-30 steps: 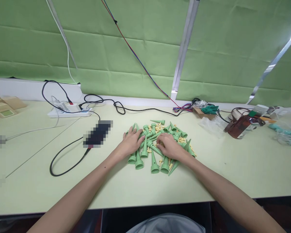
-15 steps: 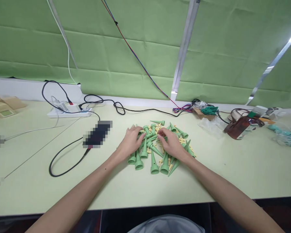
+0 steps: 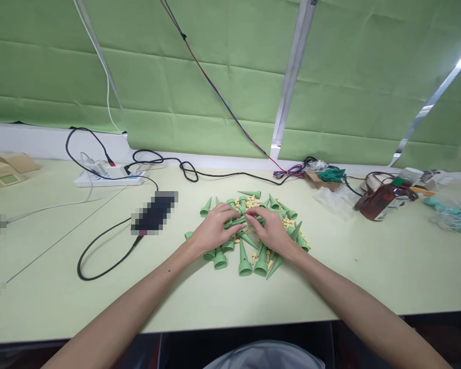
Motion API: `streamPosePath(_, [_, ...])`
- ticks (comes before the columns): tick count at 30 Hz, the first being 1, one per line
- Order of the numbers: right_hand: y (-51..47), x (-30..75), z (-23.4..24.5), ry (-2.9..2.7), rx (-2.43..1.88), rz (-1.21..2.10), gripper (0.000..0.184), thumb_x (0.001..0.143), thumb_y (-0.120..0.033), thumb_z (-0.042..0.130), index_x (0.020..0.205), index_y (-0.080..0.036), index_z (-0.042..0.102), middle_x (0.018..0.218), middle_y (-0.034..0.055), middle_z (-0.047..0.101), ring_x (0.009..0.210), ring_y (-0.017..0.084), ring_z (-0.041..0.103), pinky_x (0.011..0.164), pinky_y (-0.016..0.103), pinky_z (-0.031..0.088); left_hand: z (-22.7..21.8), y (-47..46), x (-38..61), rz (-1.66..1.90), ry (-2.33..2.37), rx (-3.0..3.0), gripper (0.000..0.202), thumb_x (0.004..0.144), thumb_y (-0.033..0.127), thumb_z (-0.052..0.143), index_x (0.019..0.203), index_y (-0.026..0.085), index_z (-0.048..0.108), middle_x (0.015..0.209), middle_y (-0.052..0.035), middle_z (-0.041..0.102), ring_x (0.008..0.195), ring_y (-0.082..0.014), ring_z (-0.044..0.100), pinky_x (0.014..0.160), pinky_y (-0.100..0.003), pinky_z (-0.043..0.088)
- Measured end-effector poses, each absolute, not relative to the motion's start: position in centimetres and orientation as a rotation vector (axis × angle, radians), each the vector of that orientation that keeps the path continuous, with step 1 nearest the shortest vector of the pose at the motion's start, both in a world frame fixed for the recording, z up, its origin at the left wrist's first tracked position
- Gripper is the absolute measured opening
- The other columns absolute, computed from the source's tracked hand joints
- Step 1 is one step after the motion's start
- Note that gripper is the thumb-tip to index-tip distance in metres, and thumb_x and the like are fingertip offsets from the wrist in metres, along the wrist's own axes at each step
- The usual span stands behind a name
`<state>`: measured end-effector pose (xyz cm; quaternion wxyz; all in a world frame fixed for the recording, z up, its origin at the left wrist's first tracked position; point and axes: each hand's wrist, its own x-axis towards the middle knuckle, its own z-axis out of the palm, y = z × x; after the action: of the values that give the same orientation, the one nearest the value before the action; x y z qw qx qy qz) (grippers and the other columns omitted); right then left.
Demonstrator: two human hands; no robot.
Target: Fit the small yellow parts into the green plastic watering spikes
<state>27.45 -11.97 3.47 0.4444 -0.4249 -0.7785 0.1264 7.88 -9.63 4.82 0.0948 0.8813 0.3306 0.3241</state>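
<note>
A heap of green plastic watering spikes (image 3: 245, 261), cone-shaped with wide threaded collars, lies on the table with small yellow plastic pieces (image 3: 288, 223) among them. My left hand (image 3: 217, 229) is over the heap's left side, closed around a green spike (image 3: 234, 222) that lies between thumb and fingers. Close beside it, my right hand (image 3: 271, 229) has thumb and fingertips pinched together. Whatever is in that pinch is too small or hidden to name. The fingertips of both hands nearly meet over the middle of the heap.
A blurred dark device (image 3: 154, 212) with a black cable lies to the left, before a white power strip (image 3: 111, 177). At right stand a brown bottle (image 3: 384, 202), a small cardboard box (image 3: 322, 180) and a clear bag with turquoise items (image 3: 453, 210). Cables run along the wall.
My left hand has moved right toward my right hand and now has a green spike in it. Spikes at the heap's far left are uncovered. My right hand has barely shifted.
</note>
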Motion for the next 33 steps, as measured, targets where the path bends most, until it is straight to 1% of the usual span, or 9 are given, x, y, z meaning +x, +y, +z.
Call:
streamPosePath(5, [-12.38, 27.27, 3.89, -1.911, -1.061, 0.344, 0.012, 0.094, -0.021, 0.053, 0.091, -0.019, 0.064, 0.09, 0.0045, 0.071, 0.083, 0.019, 0.065, 0.077, 0.031, 0.049, 4.62, -9.71, 7.95, 0.913, 0.943, 2.627, 0.021, 0.09, 0.036, 0.057, 0.095, 0.019, 0.068, 0.098, -0.0068, 0.066, 0.098, -0.0221, 0.057, 0.086, -0.036, 0.048])
streamPosePath(13, [-12.77, 27.0, 4.15, -1.911, -1.037, 0.374, 0.011, 0.094, -0.022, 0.053, 0.09, -0.02, 0.064, 0.086, 0.0033, 0.071, 0.079, 0.018, 0.066, 0.073, 0.029, 0.049, 4.55, -9.75, 8.05, 0.892, 0.893, 2.619, 0.021, 0.092, 0.034, 0.054, 0.097, 0.021, 0.071, 0.097, -0.0071, 0.066, 0.099, -0.0231, 0.056, 0.086, -0.04, 0.048])
streamPosePath(21, [-12.88, 26.93, 3.95, -1.922, -1.012, 0.392, 0.011, 0.094, -0.024, 0.053, 0.089, -0.02, 0.062, 0.083, 0.0023, 0.07, 0.076, 0.017, 0.065, 0.072, 0.028, 0.049, 4.53, -9.82, 8.06, 0.905, 0.852, 2.662, 0.024, 0.095, 0.03, 0.048, 0.091, 0.02, 0.069, 0.095, -0.0067, 0.065, 0.098, -0.0216, 0.056, 0.084, -0.036, 0.048])
streamPosePath(29, [-12.7, 26.96, 3.87, -1.968, -0.995, 0.363, 0.013, 0.095, -0.023, 0.052, 0.088, -0.02, 0.062, 0.081, 0.0024, 0.068, 0.074, 0.017, 0.063, 0.072, 0.028, 0.048, 4.43, -9.69, 8.01, 0.901, 0.831, 2.695, 0.023, 0.096, 0.026, 0.047, 0.091, 0.019, 0.069, 0.095, -0.0077, 0.065, 0.099, -0.0217, 0.055, 0.084, -0.036, 0.048])
streamPosePath(33, [-12.56, 26.94, 3.58, -1.993, -0.988, 0.338, 0.011, 0.094, -0.022, 0.053, 0.09, -0.019, 0.062, 0.082, 0.0034, 0.067, 0.074, 0.017, 0.062, 0.071, 0.028, 0.048, 4.46, -9.46, 7.91, 0.904, 0.847, 2.695, 0.023, 0.095, 0.024, 0.047, 0.09, 0.018, 0.068, 0.095, -0.0081, 0.065, 0.096, -0.0217, 0.055, 0.084, -0.036, 0.047])
